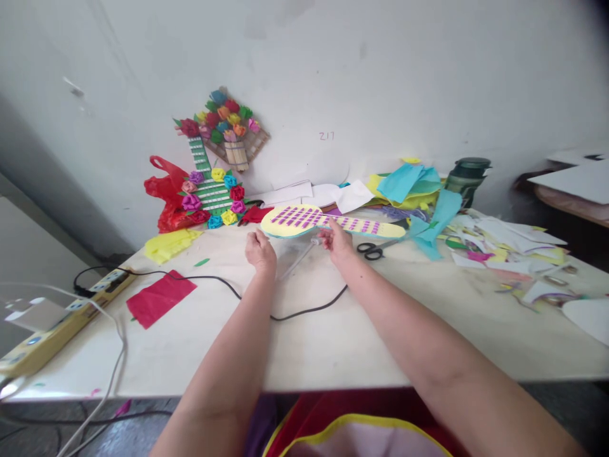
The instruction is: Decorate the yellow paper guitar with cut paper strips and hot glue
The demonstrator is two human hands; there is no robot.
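The upper end of a translucent stick [297,259], seemingly a hot-glue stick, is pinched between the fingertips of the right hand [339,244]. From that grip it slants down and toward the left hand [260,251], so that its lower end appears to be rested on the table [333,343]. This would explain the tilt, since only one end is lifted. The left hand is curled closed, knuckles up, just beside the stick's lower end. Whether anything is enclosed in it cannot be told. Just beyond the grip, a yellow guitar-shaped paper piece woven with purple strips [304,220] is laid flat, within easy reach of both hands. Black-handled scissors [373,250] are set just right of the grip. A black cable [304,311] is trailed across the table on the near side of both hands, under the forearms.
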